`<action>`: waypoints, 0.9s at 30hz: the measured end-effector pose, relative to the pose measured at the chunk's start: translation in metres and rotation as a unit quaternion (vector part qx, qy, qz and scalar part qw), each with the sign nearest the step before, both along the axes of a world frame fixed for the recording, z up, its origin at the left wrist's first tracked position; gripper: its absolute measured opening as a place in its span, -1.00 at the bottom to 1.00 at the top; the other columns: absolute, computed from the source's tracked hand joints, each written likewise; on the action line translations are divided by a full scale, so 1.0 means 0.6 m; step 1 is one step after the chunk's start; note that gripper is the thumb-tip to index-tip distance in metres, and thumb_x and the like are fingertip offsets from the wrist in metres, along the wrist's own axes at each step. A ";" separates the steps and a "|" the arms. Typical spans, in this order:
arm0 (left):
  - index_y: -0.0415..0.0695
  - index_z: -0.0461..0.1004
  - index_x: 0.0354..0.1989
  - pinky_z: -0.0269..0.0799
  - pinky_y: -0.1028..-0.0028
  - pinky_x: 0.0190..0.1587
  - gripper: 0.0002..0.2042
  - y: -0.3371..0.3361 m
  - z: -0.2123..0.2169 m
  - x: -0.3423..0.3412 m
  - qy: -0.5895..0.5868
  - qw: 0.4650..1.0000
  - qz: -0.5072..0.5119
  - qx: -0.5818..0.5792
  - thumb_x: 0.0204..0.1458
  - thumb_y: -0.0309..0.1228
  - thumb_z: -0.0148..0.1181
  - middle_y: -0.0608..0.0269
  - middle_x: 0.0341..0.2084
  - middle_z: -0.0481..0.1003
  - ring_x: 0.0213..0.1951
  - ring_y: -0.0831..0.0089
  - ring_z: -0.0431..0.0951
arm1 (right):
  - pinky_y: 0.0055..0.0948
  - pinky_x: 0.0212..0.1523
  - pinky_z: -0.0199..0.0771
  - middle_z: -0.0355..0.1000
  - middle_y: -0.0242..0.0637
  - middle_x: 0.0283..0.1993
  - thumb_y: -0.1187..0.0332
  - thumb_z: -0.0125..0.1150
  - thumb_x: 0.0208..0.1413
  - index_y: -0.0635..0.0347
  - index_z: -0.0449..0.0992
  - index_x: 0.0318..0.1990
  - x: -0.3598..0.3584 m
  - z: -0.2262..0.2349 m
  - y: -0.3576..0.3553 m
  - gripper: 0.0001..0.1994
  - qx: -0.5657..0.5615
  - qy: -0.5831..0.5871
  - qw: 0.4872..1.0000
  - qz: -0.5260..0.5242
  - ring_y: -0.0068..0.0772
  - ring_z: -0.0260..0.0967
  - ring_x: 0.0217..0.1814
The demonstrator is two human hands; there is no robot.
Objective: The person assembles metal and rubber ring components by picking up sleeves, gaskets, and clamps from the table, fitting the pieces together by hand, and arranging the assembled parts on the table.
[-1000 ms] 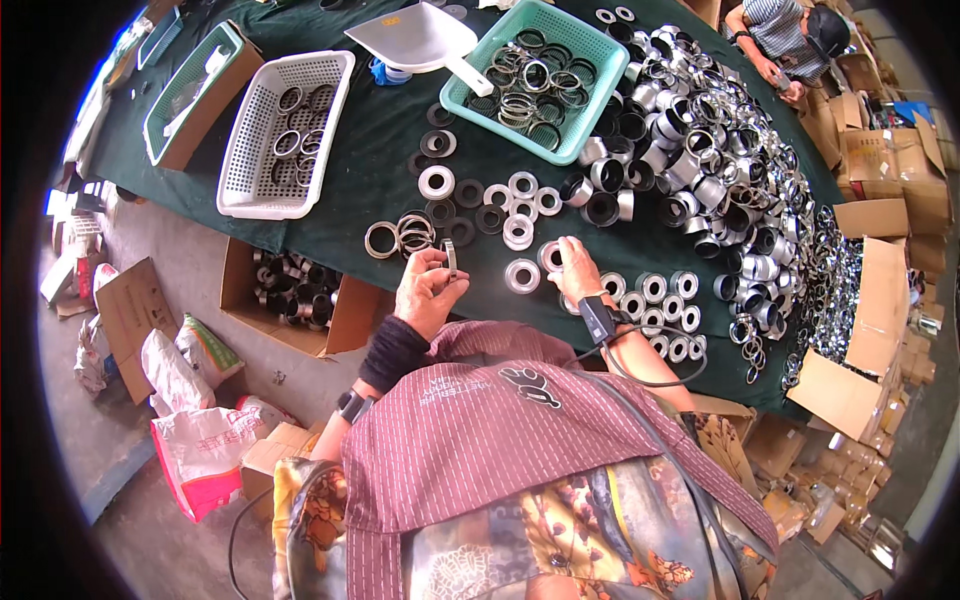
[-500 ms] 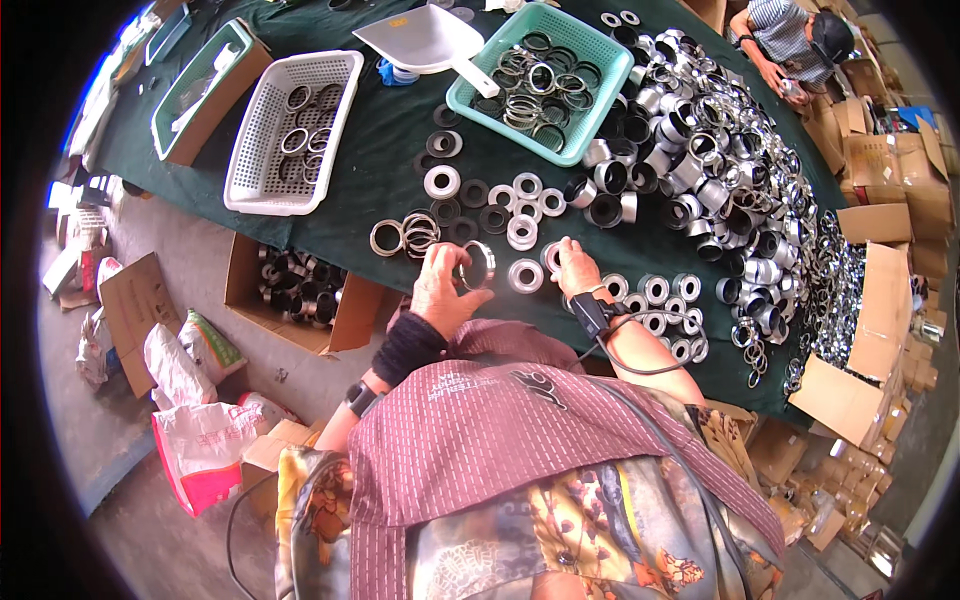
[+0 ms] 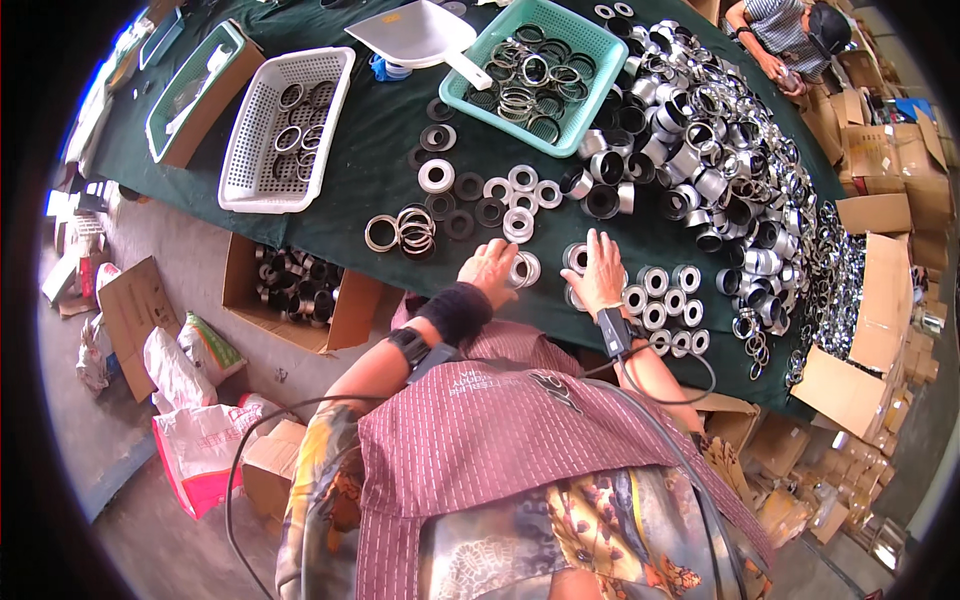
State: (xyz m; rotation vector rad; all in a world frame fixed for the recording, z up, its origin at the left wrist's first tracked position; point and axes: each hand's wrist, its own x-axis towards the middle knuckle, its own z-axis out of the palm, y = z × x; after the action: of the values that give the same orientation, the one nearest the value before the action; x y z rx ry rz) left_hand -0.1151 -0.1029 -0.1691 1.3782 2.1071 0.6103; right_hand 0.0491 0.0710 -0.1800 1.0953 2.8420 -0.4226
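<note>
My left hand (image 3: 487,273) is curled against the left edge of a silver metal ring (image 3: 524,268) lying at the near side of the green-covered table; its fingertips and thumb touch the rim. To the right, my right hand (image 3: 601,275) lies palm down with its fingers stretched away from me. Its thumb side is beside a thick silver ring (image 3: 576,257), and part of another ring is hidden beneath the hand. Several matching silver rings (image 3: 654,280) stand grouped to its right. Thin ring bands (image 3: 381,233) and flat silver and black washers (image 3: 460,224) lie beyond my left hand.
A green basket (image 3: 610,85) and a white basket (image 3: 228,180) hold thin rings. Between them is a white dustpan (image 3: 405,35). Metal sleeves (image 3: 690,130) are heaped at the right, near cardboard boxes (image 3: 880,300). Another person (image 3: 790,40) sits at the far right.
My left hand has lowered the upright thin ring it held and moved right, onto the silver ring. My right hand has shifted right and its fingers have straightened from a ring.
</note>
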 end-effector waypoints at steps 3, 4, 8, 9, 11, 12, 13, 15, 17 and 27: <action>-0.20 0.24 0.13 0.38 0.25 0.02 -0.18 0.031 -0.038 0.021 0.029 0.999 -0.025 -0.023 -0.43 -0.31 0.49 0.06 -0.04 0.30 0.00 0.09 0.37 | -0.09 0.24 0.17 0.13 0.17 0.23 0.30 0.44 -0.22 0.31 0.31 0.06 0.010 0.023 -0.013 -0.36 -0.025 0.073 0.997 0.022 0.16 0.08 0.27; -0.20 0.23 0.11 0.41 0.25 -0.02 -0.19 0.039 -0.049 0.027 0.052 0.997 -0.031 -0.038 -0.42 -0.33 0.49 0.06 -0.05 0.30 -0.01 0.10 0.38 | -0.09 0.24 0.17 0.13 0.17 0.23 0.30 0.44 -0.22 0.31 0.31 0.06 0.017 0.023 -0.020 -0.36 -0.024 0.072 0.997 0.019 0.16 0.08 0.27; -0.21 0.20 0.09 0.47 0.25 -0.13 -0.22 0.054 -0.089 0.050 0.093 0.993 -0.026 -0.074 -0.41 -0.37 0.48 0.06 -0.05 0.31 -0.05 0.12 0.42 | -0.10 0.23 0.17 0.17 0.16 0.19 0.34 0.40 -0.19 0.32 0.36 0.01 0.051 0.026 -0.040 -0.45 -0.017 0.120 0.992 0.026 0.16 0.10 0.25; -0.21 0.20 0.09 0.47 0.25 -0.13 -0.22 0.056 -0.094 0.052 0.092 0.993 -0.028 -0.075 -0.41 -0.37 0.48 0.06 -0.05 0.31 -0.05 0.12 0.42 | -0.09 0.25 0.15 0.16 0.17 0.21 0.34 0.38 -0.15 0.33 0.36 0.03 0.056 0.030 -0.043 -0.46 -0.040 0.125 0.991 0.018 0.17 0.09 0.26; -0.23 0.19 0.10 0.48 0.25 -0.15 -0.20 0.060 -0.098 0.055 0.100 0.991 -0.030 -0.083 -0.41 -0.38 0.48 0.06 -0.07 0.33 -0.07 0.13 0.44 | -0.11 0.26 0.14 0.17 0.13 0.22 0.35 0.35 -0.12 0.32 0.38 0.02 0.058 0.045 -0.050 -0.50 -0.078 0.137 0.988 0.000 0.14 0.12 0.25; -0.23 0.19 0.10 0.48 0.25 -0.15 -0.20 0.061 -0.096 0.055 0.100 0.991 -0.033 -0.084 -0.41 -0.38 0.48 0.06 -0.07 0.33 -0.07 0.13 0.44 | -0.11 0.26 0.14 0.17 0.13 0.22 0.35 0.35 -0.12 0.32 0.38 0.02 0.061 0.041 -0.054 -0.50 -0.079 0.137 0.987 -0.003 0.14 0.12 0.25; -0.24 0.18 0.10 0.48 0.25 -0.16 -0.20 0.060 -0.095 0.055 0.099 0.991 -0.032 -0.088 -0.40 -0.38 0.47 0.07 -0.08 0.33 -0.08 0.13 0.45 | -0.12 0.25 0.15 0.19 0.10 0.21 0.35 0.35 -0.12 0.32 0.39 0.01 0.063 0.036 -0.058 -0.51 -0.081 0.136 0.987 -0.004 0.11 0.13 0.24; -0.24 0.18 0.10 0.48 0.24 -0.16 -0.20 0.062 -0.087 0.059 0.096 0.990 -0.033 -0.094 -0.40 -0.39 0.47 0.07 -0.09 0.34 -0.08 0.14 0.45 | -0.17 0.22 0.19 0.25 0.02 0.14 0.36 0.35 -0.12 0.32 0.41 -0.02 0.063 0.038 -0.066 -0.53 -0.069 0.134 0.989 0.000 0.04 0.19 0.19; -0.26 0.18 0.09 0.49 0.22 -0.19 -0.22 0.060 -0.081 0.060 0.105 0.991 -0.023 -0.074 -0.39 -0.40 0.47 0.07 -0.10 0.35 -0.09 0.14 0.46 | -0.16 0.19 0.22 0.26 0.02 0.12 0.37 0.34 -0.12 0.31 0.41 -0.02 0.062 0.033 -0.071 -0.54 -0.078 0.140 0.987 0.006 0.04 0.21 0.16; -0.26 0.24 0.06 0.52 0.24 -0.30 -0.54 0.070 -0.099 0.069 0.121 0.986 -0.030 -0.114 -0.06 -0.42 0.13 0.12 -0.15 0.37 -0.15 0.23 0.51 | -0.22 0.06 0.34 0.34 -0.08 0.00 0.41 0.33 -0.12 0.27 0.42 -0.05 0.041 0.010 -0.092 -0.58 -0.126 0.151 0.980 0.038 -0.03 0.31 0.05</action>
State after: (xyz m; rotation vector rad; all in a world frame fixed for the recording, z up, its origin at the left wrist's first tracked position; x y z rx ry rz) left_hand -0.0737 -0.0607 -0.2285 1.4372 2.2308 0.1756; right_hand 0.0738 0.0159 -0.1740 0.9399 2.9545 -0.9899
